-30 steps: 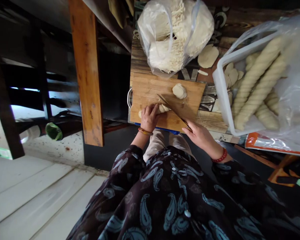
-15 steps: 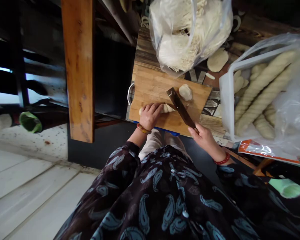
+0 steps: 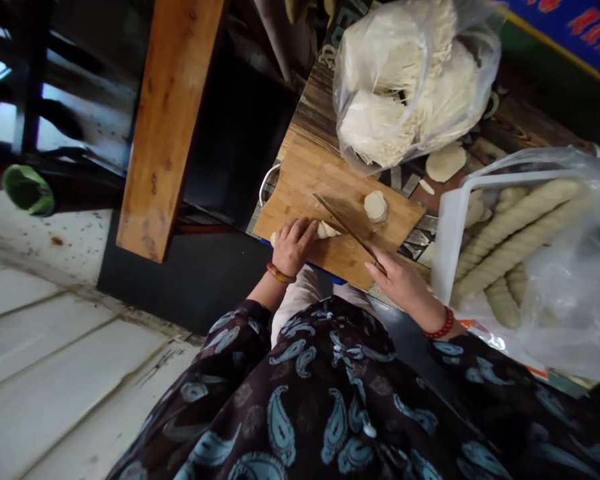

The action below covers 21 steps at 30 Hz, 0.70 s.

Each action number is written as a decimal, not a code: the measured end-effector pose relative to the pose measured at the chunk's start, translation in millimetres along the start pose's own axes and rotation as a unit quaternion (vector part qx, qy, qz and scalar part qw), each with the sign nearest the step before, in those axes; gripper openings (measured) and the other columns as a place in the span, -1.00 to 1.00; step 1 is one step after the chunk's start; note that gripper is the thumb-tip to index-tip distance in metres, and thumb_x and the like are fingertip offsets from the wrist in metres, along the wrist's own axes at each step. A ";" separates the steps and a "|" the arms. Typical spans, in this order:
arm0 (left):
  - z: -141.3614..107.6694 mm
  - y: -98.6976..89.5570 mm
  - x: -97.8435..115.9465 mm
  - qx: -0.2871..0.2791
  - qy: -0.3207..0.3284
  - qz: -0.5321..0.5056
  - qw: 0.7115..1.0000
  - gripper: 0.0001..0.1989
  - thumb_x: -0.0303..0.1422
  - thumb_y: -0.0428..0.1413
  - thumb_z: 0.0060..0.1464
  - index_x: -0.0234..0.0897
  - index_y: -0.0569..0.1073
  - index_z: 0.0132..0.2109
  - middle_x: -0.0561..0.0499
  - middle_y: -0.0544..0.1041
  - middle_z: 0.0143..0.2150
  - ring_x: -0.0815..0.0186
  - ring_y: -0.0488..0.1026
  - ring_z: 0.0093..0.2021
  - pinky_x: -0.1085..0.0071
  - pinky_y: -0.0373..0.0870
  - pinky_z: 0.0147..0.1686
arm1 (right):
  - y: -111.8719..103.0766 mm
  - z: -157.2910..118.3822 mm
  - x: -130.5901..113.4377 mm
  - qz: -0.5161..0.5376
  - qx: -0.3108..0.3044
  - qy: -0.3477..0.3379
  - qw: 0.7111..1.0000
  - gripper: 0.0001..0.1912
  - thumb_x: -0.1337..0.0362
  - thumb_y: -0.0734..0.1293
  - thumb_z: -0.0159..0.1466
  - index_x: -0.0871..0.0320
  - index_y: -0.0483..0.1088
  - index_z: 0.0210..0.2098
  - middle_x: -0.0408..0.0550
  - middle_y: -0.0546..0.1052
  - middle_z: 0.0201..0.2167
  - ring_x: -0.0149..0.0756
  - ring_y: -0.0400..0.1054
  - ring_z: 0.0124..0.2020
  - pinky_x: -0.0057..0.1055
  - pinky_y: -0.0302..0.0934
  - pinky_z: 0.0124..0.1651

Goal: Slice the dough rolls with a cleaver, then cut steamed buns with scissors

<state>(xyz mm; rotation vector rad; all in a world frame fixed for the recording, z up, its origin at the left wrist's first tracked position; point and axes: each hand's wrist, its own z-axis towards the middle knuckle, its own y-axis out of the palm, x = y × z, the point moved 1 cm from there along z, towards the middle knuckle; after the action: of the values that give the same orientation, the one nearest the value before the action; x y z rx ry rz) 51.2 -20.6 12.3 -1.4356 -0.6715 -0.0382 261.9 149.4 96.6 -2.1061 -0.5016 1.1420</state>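
My left hand (image 3: 291,248) is closed over a pale, spirally ridged roll (image 3: 329,230), pressing it against the wooden cutting board (image 3: 307,170). Only the roll's right end and a bit of its left end show past my fingers. In my right hand (image 3: 404,280) is the handle of a kitchen knife (image 3: 346,227). Its blade stands nearly edge-on to me, slanting up and left just beyond the roll's cut end; whether it touches the roll I cannot tell. Behind the blade, round pale slices (image 3: 375,207) lie in a small stack on the board.
A clear plastic bag (image 3: 415,87) of thin white shreds sits behind the board. At right, a white plastic tub (image 3: 445,247), partly covered by plastic film, holds several ridged rolls (image 3: 523,223). A flat pale round (image 3: 445,162) lies between them. A wooden plank (image 3: 167,133) stands at left.
The knife's blade has turned from showing its broad side to nearly edge-on. The whole view has tilted and shifted. My left hand still holds the roll.
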 end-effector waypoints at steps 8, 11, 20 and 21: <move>-10.5 13.5 29.3 0.029 0.008 -0.070 0.997 -0.64 -0.37 -0.12 0.36 -0.15 0.48 0.14 -0.13 0.56 0.09 0.17 0.42 0.16 0.15 0.39 0.10 | -10.0 10.7 21.9 -0.004 -0.066 -0.081 0.994 -0.42 0.07 0.09 0.45 0.25 0.15 0.35 0.22 0.46 0.19 -0.03 0.40 0.17 -0.09 0.36 0.12; -8.3 18.4 25.2 0.045 0.010 -0.071 0.996 -0.66 -0.36 -0.11 0.36 -0.16 0.50 0.10 -0.13 0.57 0.07 0.19 0.44 0.14 0.16 0.41 0.08 | -12.8 13.4 22.6 -0.021 -0.076 -0.095 0.992 -0.42 0.07 0.08 0.46 0.27 0.16 0.34 0.24 0.49 0.15 -0.02 0.44 0.12 -0.11 0.38 0.07; -16.2 34.0 11.8 0.057 -0.015 -0.071 0.996 -0.58 -0.25 -0.15 0.37 -0.18 0.54 -0.33 -0.07 0.56 -0.28 0.22 0.49 -0.07 0.15 0.41 0.01 | -44.5 -14.6 -8.7 -0.073 -0.087 -0.072 0.991 -0.44 0.06 0.04 0.47 0.19 0.19 0.34 0.16 0.58 -0.09 -0.09 0.52 -0.15 -0.26 0.40 -0.22; -18.4 37.0 9.9 0.053 -0.016 -0.068 0.996 -0.55 -0.25 -0.16 0.36 -0.17 0.51 -0.40 -0.05 0.54 -0.35 0.23 0.49 -0.14 0.15 0.42 -0.02 | -46.5 -19.6 -12.6 -0.076 -0.090 -0.067 0.991 -0.45 0.06 0.03 0.48 0.19 0.19 0.34 0.14 0.59 -0.12 -0.11 0.52 -0.19 -0.28 0.39 -0.26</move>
<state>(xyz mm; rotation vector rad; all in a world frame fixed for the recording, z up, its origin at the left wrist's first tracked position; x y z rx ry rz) 81.9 -27.6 -16.2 -1.2893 -0.7852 -0.0849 271.0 166.6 144.8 -2.1094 -0.8413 1.1925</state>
